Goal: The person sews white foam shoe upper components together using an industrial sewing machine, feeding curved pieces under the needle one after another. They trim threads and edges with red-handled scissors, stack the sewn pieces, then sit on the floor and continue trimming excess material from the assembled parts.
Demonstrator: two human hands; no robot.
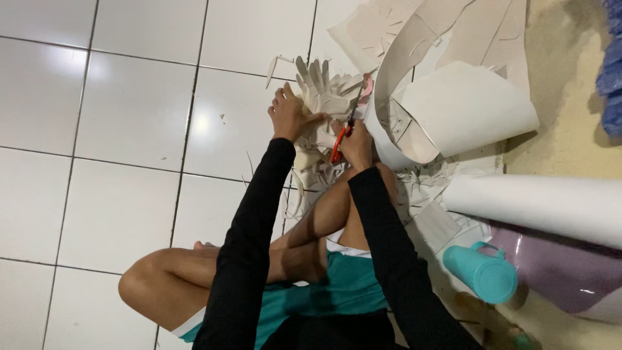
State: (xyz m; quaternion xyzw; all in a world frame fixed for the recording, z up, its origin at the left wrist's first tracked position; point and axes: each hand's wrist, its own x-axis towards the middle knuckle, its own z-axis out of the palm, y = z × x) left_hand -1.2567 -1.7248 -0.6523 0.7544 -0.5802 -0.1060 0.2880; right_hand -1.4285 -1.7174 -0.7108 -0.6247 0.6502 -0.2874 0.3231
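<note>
Fingers of left hand are spread and pressed down on a pile of cut paper shapes, pinning it to the tiled floor; thumb points toward the other hand. Right hand is clenched round the orange handles of scissors, fingers through the loops, blades running up from the knuckles w/ tips at the edge of a big curled grey-white sheet. Can't tell if blades are parted or closed, too small. Pink scrap sits just beside the blade tips.

Paper shapes lie under and just beyond the left fingers, touching them; they look like fanned finger-like cutouts. Curled sheet is just right of the right fingers, w/ more cut sheets behind it. Offcuts and strips litter the floor near the right wrist and around the bare knee.

Both arms in black sleeves; person sits cross-legged in teal shorts. Well back from the fingers, on the right-arm side: white paper roll, teal lidded mug, pale purple object under the roll.
</note>
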